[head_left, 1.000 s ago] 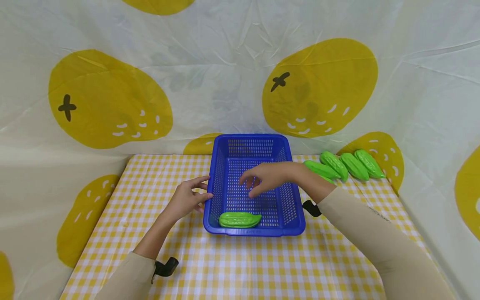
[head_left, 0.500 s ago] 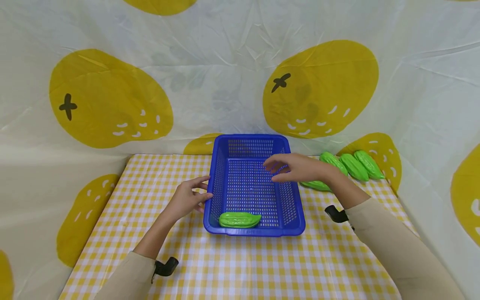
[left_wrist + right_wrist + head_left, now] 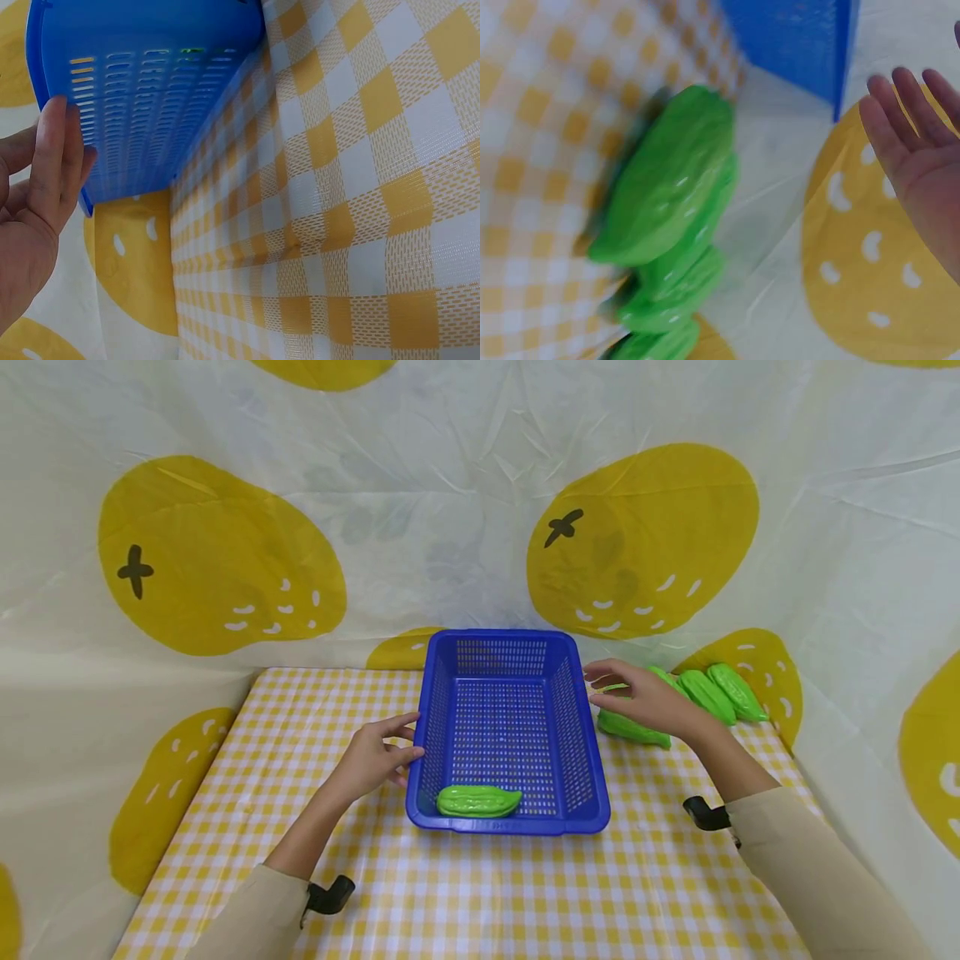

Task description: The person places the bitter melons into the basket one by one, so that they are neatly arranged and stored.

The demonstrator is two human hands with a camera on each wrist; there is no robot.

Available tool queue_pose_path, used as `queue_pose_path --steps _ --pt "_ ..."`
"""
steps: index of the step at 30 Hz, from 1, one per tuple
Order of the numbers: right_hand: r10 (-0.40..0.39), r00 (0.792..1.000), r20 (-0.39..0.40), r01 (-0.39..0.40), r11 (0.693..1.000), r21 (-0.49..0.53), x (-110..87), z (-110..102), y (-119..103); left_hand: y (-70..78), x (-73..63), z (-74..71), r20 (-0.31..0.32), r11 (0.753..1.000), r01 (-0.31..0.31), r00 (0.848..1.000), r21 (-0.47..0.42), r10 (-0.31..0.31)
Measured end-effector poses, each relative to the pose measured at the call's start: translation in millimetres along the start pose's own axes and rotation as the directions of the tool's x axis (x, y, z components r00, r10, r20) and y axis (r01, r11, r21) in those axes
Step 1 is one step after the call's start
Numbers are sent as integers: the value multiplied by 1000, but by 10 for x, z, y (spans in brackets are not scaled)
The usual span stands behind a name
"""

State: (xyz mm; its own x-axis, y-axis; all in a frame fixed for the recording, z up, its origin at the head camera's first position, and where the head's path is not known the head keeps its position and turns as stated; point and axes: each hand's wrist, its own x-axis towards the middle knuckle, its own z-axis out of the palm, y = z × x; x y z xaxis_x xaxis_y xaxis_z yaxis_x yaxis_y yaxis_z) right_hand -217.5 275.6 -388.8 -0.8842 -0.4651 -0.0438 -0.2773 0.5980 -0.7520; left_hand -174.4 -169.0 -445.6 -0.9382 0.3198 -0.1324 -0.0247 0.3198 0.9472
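Observation:
A blue plastic basket [image 3: 502,727] stands mid-table, with one green bitter melon [image 3: 478,801] lying crosswise at its near end. My left hand [image 3: 377,754] is at the basket's left side, fingertips touching the rim; in the left wrist view the fingers [image 3: 52,150] lie fairly straight along the outer wall. Just right of the basket, my right hand [image 3: 641,695] hovers over a group of bitter melons [image 3: 633,728], holding nothing. Its fingers are extended and apart in the right wrist view [image 3: 919,127]. The hand partly hides the melons behind it.
More green bitter melons [image 3: 738,691] lie side by side at the table's back right. A yellow-and-white checked cloth [image 3: 450,893] covers the table. Fabric printed with yellow fruit [image 3: 645,539] hangs behind and at both sides.
My right hand has moved right, from above the basket's inside to over the melons beside it. The left hand, basket and melon inside it have stayed in place.

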Motion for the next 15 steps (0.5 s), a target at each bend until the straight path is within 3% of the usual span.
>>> queue_pose_path --steps 5,15 --pt "30 997 -72 -36 996 -84 -126 -44 234 -10 5 2 0 1000 0 1000 -10 0" --pt "122 988 -96 -137 978 -157 -259 -44 626 -20 16 -1 -4 1000 6 1000 -11 -6"
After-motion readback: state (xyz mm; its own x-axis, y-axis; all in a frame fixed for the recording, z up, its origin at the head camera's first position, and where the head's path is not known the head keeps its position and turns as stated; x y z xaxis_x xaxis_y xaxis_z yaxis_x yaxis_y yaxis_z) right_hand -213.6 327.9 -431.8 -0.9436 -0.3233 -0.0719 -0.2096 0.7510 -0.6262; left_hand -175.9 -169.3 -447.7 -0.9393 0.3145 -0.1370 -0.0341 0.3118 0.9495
